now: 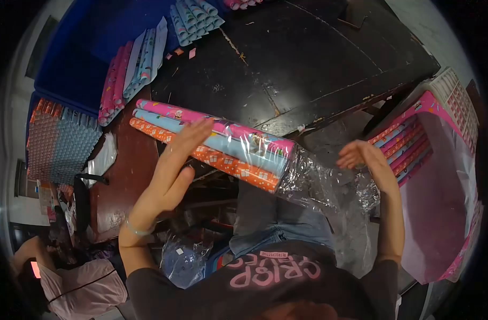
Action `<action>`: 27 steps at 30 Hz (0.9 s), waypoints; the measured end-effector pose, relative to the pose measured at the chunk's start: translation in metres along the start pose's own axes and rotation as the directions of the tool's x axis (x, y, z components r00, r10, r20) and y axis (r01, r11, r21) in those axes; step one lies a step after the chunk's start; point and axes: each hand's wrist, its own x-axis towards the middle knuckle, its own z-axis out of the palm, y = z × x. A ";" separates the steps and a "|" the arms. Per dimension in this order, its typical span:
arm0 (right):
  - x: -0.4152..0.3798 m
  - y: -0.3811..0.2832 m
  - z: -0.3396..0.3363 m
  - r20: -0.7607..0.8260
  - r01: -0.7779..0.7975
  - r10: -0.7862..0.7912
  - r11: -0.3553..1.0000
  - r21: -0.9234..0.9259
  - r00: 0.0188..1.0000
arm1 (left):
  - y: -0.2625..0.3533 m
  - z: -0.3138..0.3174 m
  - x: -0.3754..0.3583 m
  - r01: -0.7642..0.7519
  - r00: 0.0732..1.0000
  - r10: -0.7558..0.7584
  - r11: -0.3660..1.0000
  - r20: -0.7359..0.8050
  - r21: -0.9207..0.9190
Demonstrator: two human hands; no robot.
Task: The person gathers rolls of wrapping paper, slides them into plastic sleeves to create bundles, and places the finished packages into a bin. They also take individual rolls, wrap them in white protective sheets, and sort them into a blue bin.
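Three wrapping paper rolls lie side by side in front of me: a pink roll point(177, 113), a light blue roll point(157, 120) and an orange roll point(236, 169). A clear plastic bag point(310, 178) covers their right part and trails loose and crumpled beyond their right ends. My left hand point(181, 156) rests flat across the rolls, fingers stretched out and thumb apart. Off the right end of the bundle, my right hand point(367, 161) is raised near the bag's loose end. Its fingers are extended and slightly curved, holding nothing.
Stacked paper rolls point(62, 141) fill the far left. More rolls point(140, 66) lie by a blue bin point(68, 69) at the black table's point(308, 58) back. A pink-lined crate point(441, 197) on the right holds bundles. Another person point(84, 282) sits at lower left.
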 end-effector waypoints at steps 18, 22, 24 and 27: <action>-0.042 0.003 0.002 -0.286 0.311 -0.521 0.779 -0.544 0.804 | 0.023 0.161 -0.004 -0.130 0.795 -0.582 -0.443 0.174 -0.887; 0.000 -0.027 0.003 -0.050 0.265 -0.347 0.794 -0.547 0.936 | 0.017 0.167 0.007 -0.196 0.729 -0.658 -0.463 0.187 -0.864; 0.037 -0.031 0.002 0.269 0.133 -0.004 0.875 -0.465 0.963 | 0.018 0.167 0.013 -0.200 0.701 -0.690 -0.433 0.180 -0.879; 0.075 -0.026 0.024 0.426 -0.212 0.426 0.860 -0.463 0.798 | 0.024 0.166 0.009 -0.171 0.714 -0.683 -0.387 0.157 -0.906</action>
